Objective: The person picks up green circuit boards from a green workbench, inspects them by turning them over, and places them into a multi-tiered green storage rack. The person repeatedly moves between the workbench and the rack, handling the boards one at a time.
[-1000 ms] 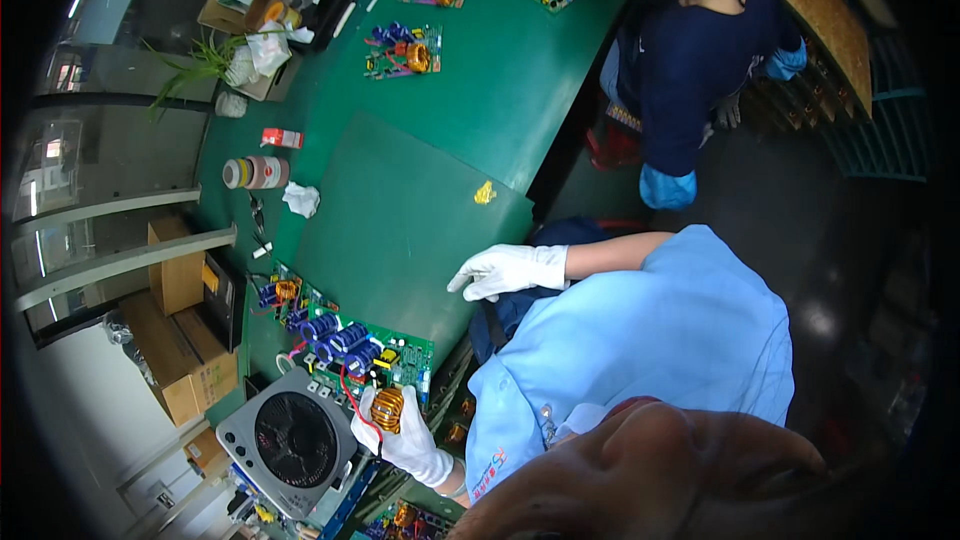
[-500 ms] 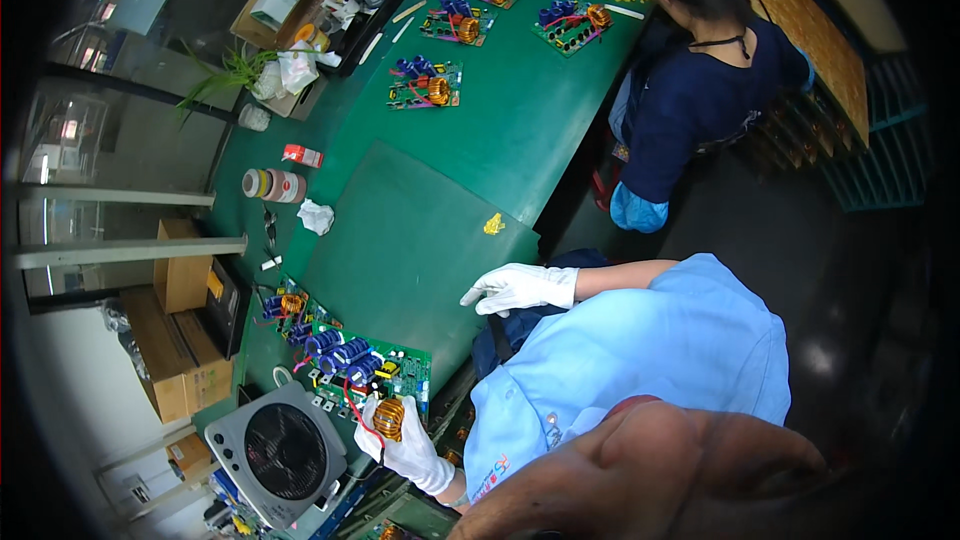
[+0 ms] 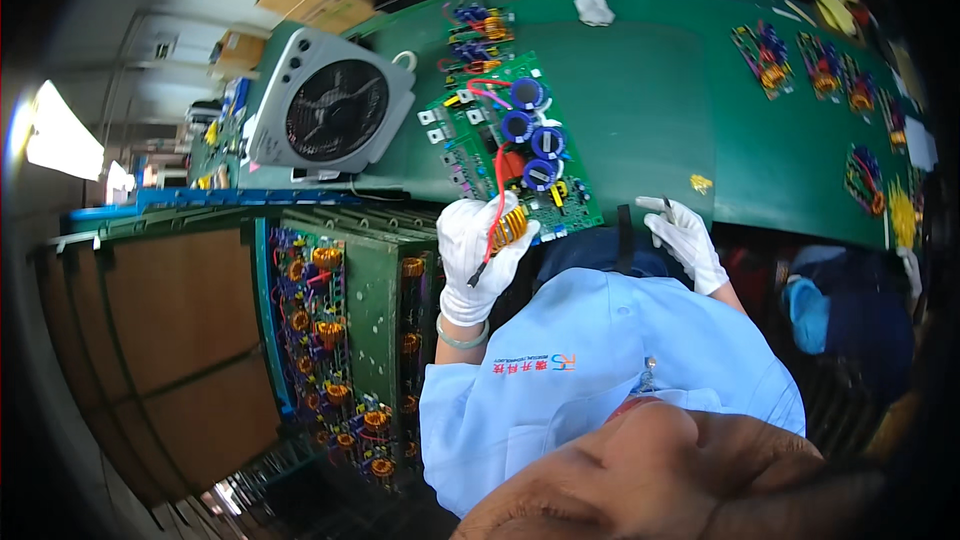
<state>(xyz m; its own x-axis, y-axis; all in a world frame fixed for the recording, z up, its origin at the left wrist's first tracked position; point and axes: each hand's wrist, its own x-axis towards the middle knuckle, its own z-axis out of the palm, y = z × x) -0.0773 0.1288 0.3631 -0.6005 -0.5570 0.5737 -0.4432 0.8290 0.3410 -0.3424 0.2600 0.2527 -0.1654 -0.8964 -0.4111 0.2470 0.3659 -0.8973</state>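
My left hand [image 3: 470,252], in a white glove, is closed around the near edge of a large green circuit board [image 3: 575,185]. Its fingers lie at a copper-wound ring coil [image 3: 510,228] on that edge. A red wire [image 3: 498,185] runs from the board over the glove, its dark end hanging at the palm. Several blue capacitors [image 3: 547,143] stand on the board, which is tilted at the bench edge. To the right, my gloved right hand [image 3: 685,245] hovers by the bench edge, fingers apart, with nothing visible in it.
A grey box fan [image 3: 340,105] stands left of the board. More boards [image 3: 480,35] lie behind it, others [image 3: 765,60] at the far right. A rack of boards [image 3: 330,340] is at lower left. Yellow bits [image 3: 701,183] lie on the green bench mat [image 3: 640,90]. A co-worker [image 3: 850,310] is at right.
The view has swung left, bringing the rack of boards into sight. My left hand still holds the board, now turned and tilted up more. My right hand stays off it.
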